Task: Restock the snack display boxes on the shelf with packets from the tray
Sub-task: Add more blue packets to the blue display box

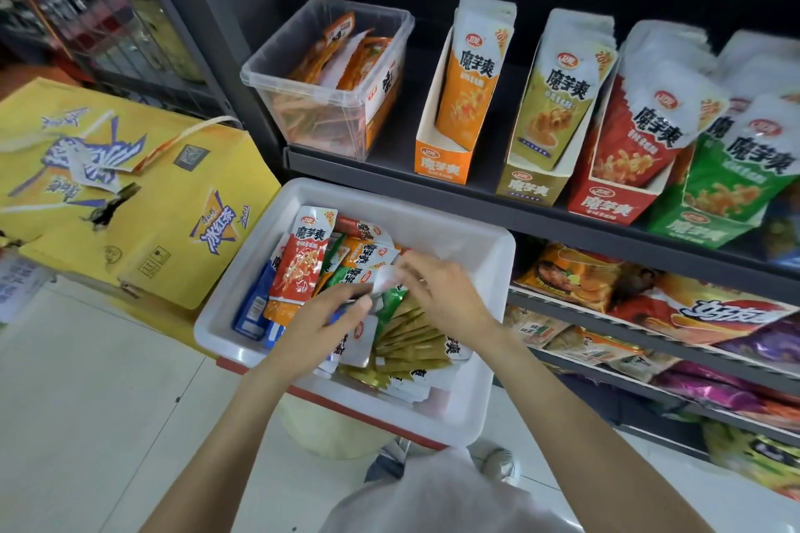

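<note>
Both hands are inside the white tray [485, 255], over the mixed snack packets [303, 264]. The left hand [320, 329] curls its fingers around a few packets. The right hand [441, 290] pinches a white packet edge [385, 279]. Four display boxes stand above on the shelf [389, 173]: orange [441, 162], olive [530, 186], red [606, 201] and green [697, 229].
</note>
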{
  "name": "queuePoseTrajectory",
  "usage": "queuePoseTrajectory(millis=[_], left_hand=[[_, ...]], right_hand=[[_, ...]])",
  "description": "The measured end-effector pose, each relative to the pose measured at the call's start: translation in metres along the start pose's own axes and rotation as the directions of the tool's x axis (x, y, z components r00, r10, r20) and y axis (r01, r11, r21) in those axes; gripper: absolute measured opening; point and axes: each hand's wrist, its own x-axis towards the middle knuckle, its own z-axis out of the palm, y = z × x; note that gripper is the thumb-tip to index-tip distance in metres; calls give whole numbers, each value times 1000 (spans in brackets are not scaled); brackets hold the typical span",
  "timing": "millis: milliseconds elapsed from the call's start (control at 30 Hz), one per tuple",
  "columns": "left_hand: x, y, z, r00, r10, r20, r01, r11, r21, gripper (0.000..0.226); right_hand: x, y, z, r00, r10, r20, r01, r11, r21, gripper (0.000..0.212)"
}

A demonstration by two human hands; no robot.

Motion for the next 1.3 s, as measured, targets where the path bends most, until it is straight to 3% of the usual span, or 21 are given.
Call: queuePoseTrajectory(millis=[67, 133, 233, 333, 433, 533, 667, 767, 833, 900, 1000, 1100, 1200, 1300], left_hand=[[1, 15, 1, 995, -22, -102, 3, 985, -174, 51], [5, 31, 5, 981, 26, -190, -67, 975, -211, 30], [13, 53, 10, 971, -7, -240, -75, 939, -334, 15], [20, 63, 15, 959, -71, -273, -50, 908, -416, 18], [26, 74, 22, 951, -61, -303, -75, 905, -419, 18], [30, 87, 36, 954, -1, -301, -109, 930, -351, 11], [41, 107, 55, 918, 228, -323, -237, 971, 11, 20], [54, 137, 73, 913, 319, -254, -318, 947, 44, 24], [62, 163, 90, 892, 384, -238, -397, 918, -8, 24], [70, 188, 109, 862, 437, -256, -468, 881, -73, 26], [84, 223, 138, 798, 549, -250, -580, 812, -69, 27], [99, 257, 170, 709, 695, -121, -697, 716, 35, 26], [119, 286, 203, 620, 784, 32, -778, 608, 158, 28], [132, 309, 230, 559, 823, 106, -805, 507, 309, 36]], right_hand=[[4, -6, -17, 978, 121, -169, -96, 984, 151, 15], [7, -13, -33, 936, 265, -233, -177, 924, 338, 9], [6, -17, -52, 872, 469, -139, -255, 680, 688, 11], [-2, -13, -65, 869, 494, 23, -295, 482, 825, 29], [-12, -11, -66, 885, 457, 91, -354, 530, 771, 28], [-24, -9, -69, 878, 474, -57, -290, 625, 725, 10], [-45, -1, -94, 865, 443, -235, -217, 753, 621, 12], [-68, 7, -122, 841, 446, -307, -183, 768, 614, 16], [-86, 17, -142, 777, 465, -425, -159, 798, 582, 20], [-107, 28, -165, 658, 498, -565, -96, 800, 592, 20], [-143, 46, -205, 363, 533, -765, 88, 797, 597, 21], [-175, 70, -246, 99, 488, -867, 242, 833, 497, 25], [-191, 102, -278, 25, 475, -880, 243, 851, 466, 20], [-191, 128, -294, 82, 462, -883, 163, 868, 469, 19]])
